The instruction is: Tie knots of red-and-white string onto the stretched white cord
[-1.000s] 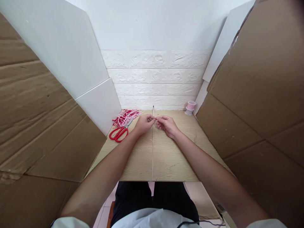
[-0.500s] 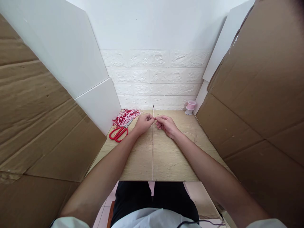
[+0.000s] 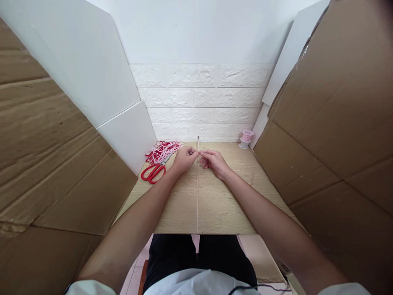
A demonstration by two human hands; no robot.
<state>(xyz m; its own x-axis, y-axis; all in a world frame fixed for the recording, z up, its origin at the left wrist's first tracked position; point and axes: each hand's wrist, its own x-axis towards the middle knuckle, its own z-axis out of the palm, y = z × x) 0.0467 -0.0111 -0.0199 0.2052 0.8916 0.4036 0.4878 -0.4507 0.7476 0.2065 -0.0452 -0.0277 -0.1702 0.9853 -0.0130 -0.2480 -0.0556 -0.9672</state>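
A thin pale pink cord (image 3: pixel 197 200) runs taut from a small dark hook (image 3: pixel 198 138) at the back of the table down to its front edge. Its upper stretch looks thicker, like knotted braid. My left hand (image 3: pixel 185 159) and my right hand (image 3: pixel 213 162) meet over this cord, just below the thicker stretch. Both are closed, thumb and forefinger pinching thread at the same spot; the exact strands between the fingertips are too small to make out. A loose thread end (image 3: pixel 241 171) trails on the table beyond my right hand, and another curves below my left.
Red-handled scissors (image 3: pixel 153 173) lie left of my left forearm, against a heap of red and white cords (image 3: pixel 164 151). Two stacked spools, one with pink thread (image 3: pixel 247 135), stand at the back right. Cardboard walls (image 3: pixel 331 135) flank the wooden table (image 3: pixel 178 213); a white brick-patterned wall (image 3: pixel 202 98) rises behind.
Both hands have shifted very slightly to the left, still pinching at the cord. Scissors, spools and the heap of cords stay where they were.
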